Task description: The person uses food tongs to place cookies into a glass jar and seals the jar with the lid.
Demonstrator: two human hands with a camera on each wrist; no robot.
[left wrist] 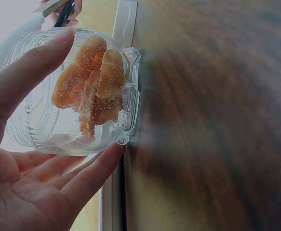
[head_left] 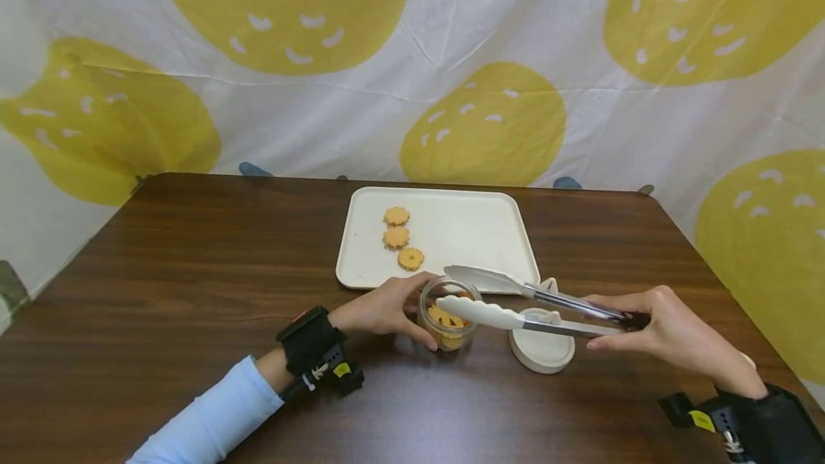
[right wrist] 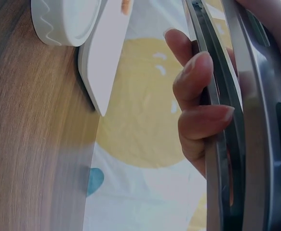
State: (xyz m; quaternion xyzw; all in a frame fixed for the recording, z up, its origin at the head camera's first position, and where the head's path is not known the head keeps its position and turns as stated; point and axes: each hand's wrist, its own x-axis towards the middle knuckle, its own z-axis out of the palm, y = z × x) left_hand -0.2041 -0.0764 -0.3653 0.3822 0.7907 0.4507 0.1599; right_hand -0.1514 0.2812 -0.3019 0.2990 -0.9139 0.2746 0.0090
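Note:
My left hand (head_left: 387, 308) holds a clear glass jar (head_left: 454, 341) standing on the table, its thumb and fingers on either side. Inside the jar lie several golden biscuits (left wrist: 85, 89), seen through the glass in the left wrist view. My right hand (head_left: 673, 331) grips a pair of metal tongs (head_left: 567, 328) with white tips. These tips are spread apart; the nearer one reaches over the jar's mouth, the farther one is by the tray's near edge. Nothing is visible between them. In the right wrist view, fingers (right wrist: 198, 72) curl round one arm of the tongs.
A white tray (head_left: 470, 228) lies behind the jar, with three flower-shaped biscuits (head_left: 396, 238) on its left part. The round white lid (head_left: 543, 351) sits on the brown table (head_left: 225, 256), right of the jar and under the tongs. A lemon-patterned cloth (head_left: 361, 120) hangs behind.

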